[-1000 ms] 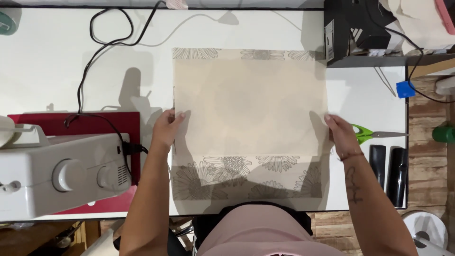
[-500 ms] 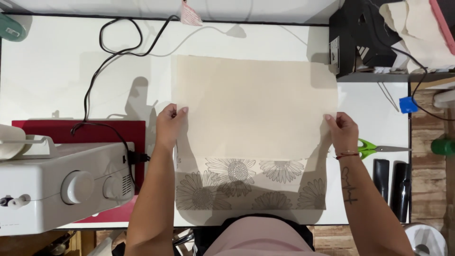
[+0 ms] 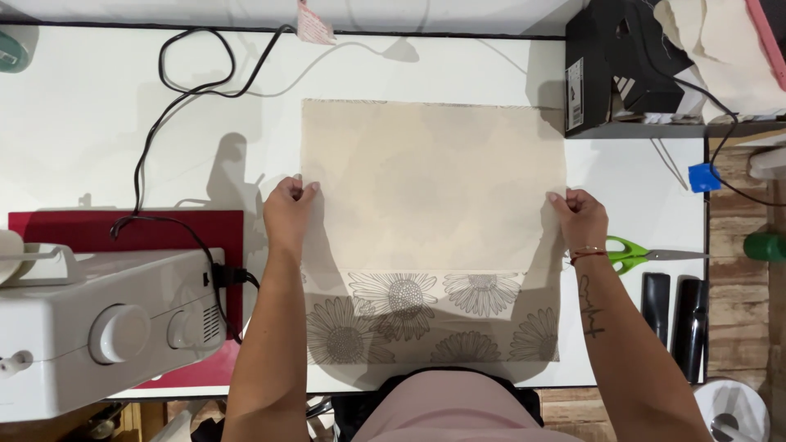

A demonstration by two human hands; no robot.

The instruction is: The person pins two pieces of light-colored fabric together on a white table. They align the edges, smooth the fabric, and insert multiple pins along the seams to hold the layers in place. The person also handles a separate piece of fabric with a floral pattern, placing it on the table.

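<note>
A beige fabric sheet (image 3: 434, 188) lies flat on the white table (image 3: 82, 123), its plain side up. A band printed with grey flowers (image 3: 409, 315) shows along the near edge. My left hand (image 3: 288, 214) pinches the fabric's left edge. My right hand (image 3: 580, 217) pinches the right edge at about the same height. Both hands rest on the table with the fabric stretched between them.
A white sewing machine (image 3: 98, 327) stands at the near left on a red mat (image 3: 123, 233), with a black cable (image 3: 176, 123) looping behind. Green-handled scissors (image 3: 647, 254) lie right of my right hand. A black box (image 3: 610, 74) sits at the far right.
The upper plain layer of fabric has been drawn toward the far side, covering the far printed band and uncovering more flowers near me. Both hands moved forward with it.
</note>
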